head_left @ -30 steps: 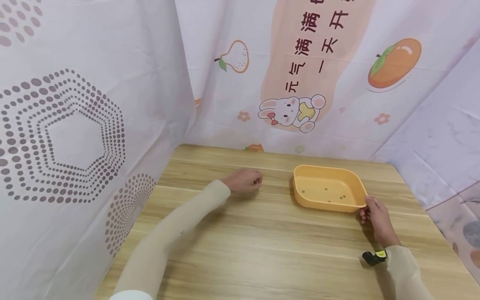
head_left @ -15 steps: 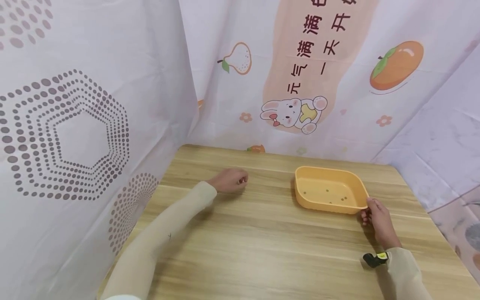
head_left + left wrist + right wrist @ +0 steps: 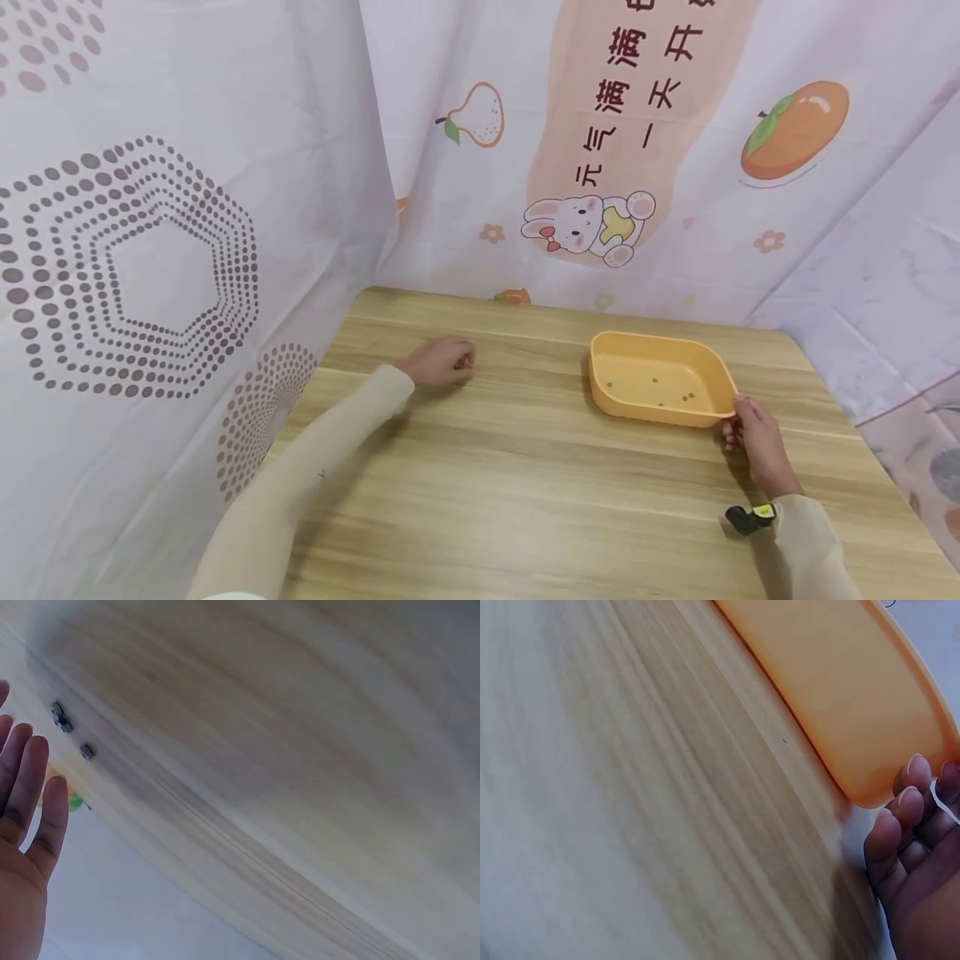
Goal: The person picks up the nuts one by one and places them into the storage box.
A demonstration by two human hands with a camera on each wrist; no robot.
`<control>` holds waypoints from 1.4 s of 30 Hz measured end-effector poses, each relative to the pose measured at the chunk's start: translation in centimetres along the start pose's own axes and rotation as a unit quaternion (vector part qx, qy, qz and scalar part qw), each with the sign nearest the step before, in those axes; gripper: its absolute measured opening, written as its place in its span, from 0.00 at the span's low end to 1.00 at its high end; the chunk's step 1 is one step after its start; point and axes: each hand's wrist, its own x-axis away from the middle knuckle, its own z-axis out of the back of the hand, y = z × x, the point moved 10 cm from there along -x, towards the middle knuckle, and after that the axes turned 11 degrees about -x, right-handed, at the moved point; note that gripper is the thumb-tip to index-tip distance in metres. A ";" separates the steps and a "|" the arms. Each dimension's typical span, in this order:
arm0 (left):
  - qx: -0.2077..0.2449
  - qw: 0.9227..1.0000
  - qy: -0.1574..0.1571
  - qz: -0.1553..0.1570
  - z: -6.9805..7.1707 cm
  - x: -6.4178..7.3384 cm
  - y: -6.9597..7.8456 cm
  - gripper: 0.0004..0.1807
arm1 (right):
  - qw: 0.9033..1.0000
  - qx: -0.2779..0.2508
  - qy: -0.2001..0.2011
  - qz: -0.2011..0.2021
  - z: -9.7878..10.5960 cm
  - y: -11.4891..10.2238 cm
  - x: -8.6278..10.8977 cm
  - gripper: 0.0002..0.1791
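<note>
A yellow-orange plastic tray [image 3: 637, 410] stands on the table right of the middle, with several small round metal pieces [image 3: 687, 397] scattered on its floor. My right hand [image 3: 759, 437] pinches the tray's near right corner; in the right wrist view its fingers [image 3: 911, 776] curl at the tray wall [image 3: 855, 712]. My left hand [image 3: 438, 361] is low over the table, well left of the tray, holding nothing. In the left wrist view its fingers [image 3: 34, 769] are loosely extended beside a few small dark pieces like nuts [image 3: 87, 751] on the tabletop. The head view hides these pieces behind the hand.
The wood-grain table [image 3: 525, 500] meets a printed curtain [image 3: 450, 192] at the back. A dotted white curtain [image 3: 315, 167] borders the left side and a pale one [image 3: 885, 292] the right. A small black device [image 3: 750, 518] is at my right wrist.
My left hand has moved left along the table, farther from the tray. The right hand keeps its hold on the tray corner, and the tray stays in place. The head view has shifted slightly.
</note>
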 end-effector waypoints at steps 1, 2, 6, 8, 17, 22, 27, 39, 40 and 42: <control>-0.002 1.000 -0.001 0.004 0.1 0.1 -0.2 0.04 | 1.000 0.000 -0.001 0.001 0.0 -0.1 0.0 0.20; -0.003 1.000 -0.002 0.007 0.1 0.3 -0.4 0.04 | 1.000 -0.001 -0.002 0.003 -0.1 -0.2 0.0 0.20; -0.023 1.000 -0.013 0.014 -0.4 0.8 -1.1 0.06 | 1.000 -0.007 -0.005 0.002 -0.2 -0.2 -0.1 0.20; -0.027 0.999 -0.018 0.018 -0.7 1.1 -1.5 0.06 | 1.000 -0.008 -0.003 0.000 -0.1 -0.1 -0.2 0.20; -0.019 0.997 -0.036 0.059 -1.0 2.0 -3.1 0.07 | 1.000 -0.012 -0.002 -0.001 -0.2 -0.3 0.1 0.20; -0.022 0.996 -0.041 0.080 -0.9 2.4 -3.8 0.08 | 1.000 -0.010 -0.005 0.002 -1.1 -1.4 0.8 0.20; -0.030 0.996 -0.027 0.073 -0.8 2.7 -4.1 0.10 | 1.000 -0.004 -0.002 -0.002 -0.8 -1.0 0.6 0.20; -0.032 0.998 -0.017 0.059 -0.9 2.5 -4.0 0.06 | 1.000 -0.002 -0.003 -0.006 -0.3 -0.4 0.2 0.20; -0.032 0.998 -0.017 0.059 -0.9 2.5 -4.0 0.06 | 1.000 0.001 -0.002 -0.006 -0.3 -0.3 0.2 0.20; -0.033 0.998 -0.015 0.059 -0.8 2.5 -4.1 0.07 | 1.000 0.004 -0.001 -0.005 -0.2 -0.3 0.1 0.20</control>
